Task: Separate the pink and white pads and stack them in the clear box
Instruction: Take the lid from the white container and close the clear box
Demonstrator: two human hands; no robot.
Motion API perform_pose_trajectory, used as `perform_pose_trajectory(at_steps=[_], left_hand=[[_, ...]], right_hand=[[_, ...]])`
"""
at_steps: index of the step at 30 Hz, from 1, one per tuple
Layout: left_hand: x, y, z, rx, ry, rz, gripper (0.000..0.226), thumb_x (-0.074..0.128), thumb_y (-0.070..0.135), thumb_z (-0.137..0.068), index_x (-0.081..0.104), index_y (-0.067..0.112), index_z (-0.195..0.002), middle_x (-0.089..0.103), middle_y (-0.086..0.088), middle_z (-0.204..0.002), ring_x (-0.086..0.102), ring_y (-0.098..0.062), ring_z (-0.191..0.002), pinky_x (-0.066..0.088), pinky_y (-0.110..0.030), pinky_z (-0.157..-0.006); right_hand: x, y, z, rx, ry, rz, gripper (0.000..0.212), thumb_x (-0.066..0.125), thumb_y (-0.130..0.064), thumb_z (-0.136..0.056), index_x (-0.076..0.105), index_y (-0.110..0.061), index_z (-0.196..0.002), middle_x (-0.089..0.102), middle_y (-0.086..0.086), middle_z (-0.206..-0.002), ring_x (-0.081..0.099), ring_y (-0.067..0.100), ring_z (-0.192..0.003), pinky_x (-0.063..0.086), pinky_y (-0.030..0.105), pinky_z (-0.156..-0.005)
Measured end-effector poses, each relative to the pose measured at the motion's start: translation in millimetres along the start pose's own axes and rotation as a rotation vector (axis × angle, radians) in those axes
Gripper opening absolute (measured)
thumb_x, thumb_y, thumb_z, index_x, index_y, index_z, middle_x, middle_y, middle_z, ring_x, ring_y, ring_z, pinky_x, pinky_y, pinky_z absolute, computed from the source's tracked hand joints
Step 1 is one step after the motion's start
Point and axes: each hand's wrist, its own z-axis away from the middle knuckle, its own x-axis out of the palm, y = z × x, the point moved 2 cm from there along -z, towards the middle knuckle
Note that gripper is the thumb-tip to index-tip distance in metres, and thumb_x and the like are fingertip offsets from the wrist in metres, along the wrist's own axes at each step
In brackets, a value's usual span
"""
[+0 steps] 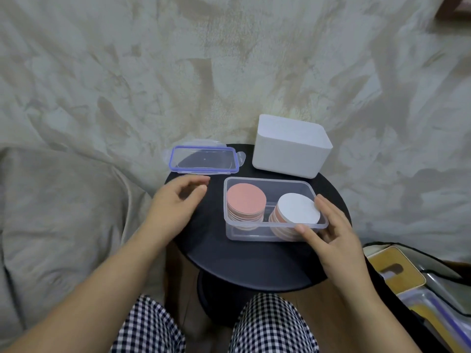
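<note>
A pale, rumpled blanket (102, 72) fills the background, falling behind and to the left of a round black bench (254, 263) that stands in front of the seated person's knees in checked trousers (270, 324). At the lower right, beside the bench, an open dark bag (407, 276) holds flat yellow and clear items that are too cut off to name. On the far right part of the bench sits a white tub (290, 151) with no lid. Just in front of it, close to the middle of the bench, is the clear box (244, 233), open at the top. Its clear lid (204, 160), edged with a blue seal, lies flat at the far left edge of the bench, partly hanging over the blanket. The left hand (175, 202) hovers above the bench between the lid and the box, apart from both, its fingers loosely bent and holding nothing. The right hand (331, 233) is at the box's near right corner, fingers fairly straight and spread: the thumb lies on the front rim and the other fingers reach along the right end, their tips just beside the top pad there; I cannot tell whether they touch it. Inside the box are two stacks of round pads, side by side. The pink stack (246, 202) stands in the left half, pink face up. The white-topped stack (298, 208) fills the right half, tilted, with pinkish edges showing below its white top pad.
</note>
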Motion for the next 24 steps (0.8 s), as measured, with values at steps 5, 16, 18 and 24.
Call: perform_pose_trajectory(at_steps=[5, 16, 18, 24], left_hand=[[12.0, -33.5, -71.4, 0.089, -0.198, -0.843, 0.054, 0.050, 0.030, -0.093, 0.034, 0.015, -0.142, 0.030, -0.006, -0.151, 0.022, -0.025, -0.140, 0.015, -0.034, -0.115], [-9.4, -31.2, -59.2, 0.291, -0.066, -0.904, 0.025, 0.049, 0.023, -0.094, 0.065, 0.017, -0.112, 0.063, -0.006, -0.113, 0.055, -0.031, -0.106, 0.047, -0.039, -0.079], [-22.0, -15.7, -54.4, 0.309, 0.101, -0.750, 0.021, 0.052, 0.018, -0.093, 0.067, 0.008, -0.104, 0.064, -0.014, -0.102, 0.058, -0.036, -0.095, 0.046, -0.041, -0.076], [-38.8, 67.6, -34.5, 0.543, 0.285, -0.525, 0.029, 0.045, 0.026, -0.092, 0.063, 0.009, -0.106, 0.067, -0.007, -0.098, 0.065, -0.027, -0.080, 0.049, -0.037, -0.069]], right_hand=[[2.0, 1.6, 1.8, -0.010, 0.020, -0.029, 0.059, 0.071, -0.013, -0.077, 0.045, -0.031, -0.126, 0.042, -0.012, -0.136, 0.040, 0.001, -0.126, 0.035, -0.002, -0.088], [6.1, 3.2, 3.5, -0.037, 0.053, -0.023, 0.056, 0.068, -0.010, -0.079, 0.044, -0.032, -0.125, 0.042, -0.012, -0.136, 0.039, -0.015, -0.119, 0.033, -0.004, -0.088], [6.3, 3.0, 3.3, -0.038, 0.056, -0.018, 0.057, 0.069, -0.009, -0.079, 0.044, -0.032, -0.124, 0.042, -0.012, -0.136, 0.036, -0.022, -0.116, 0.032, -0.004, -0.088], [6.0, -0.9, 2.4, -0.041, 0.042, -0.005, 0.057, 0.070, -0.013, -0.078, 0.042, -0.033, -0.124, 0.041, -0.011, -0.136, 0.038, -0.009, -0.123, 0.034, 0.019, -0.106]])
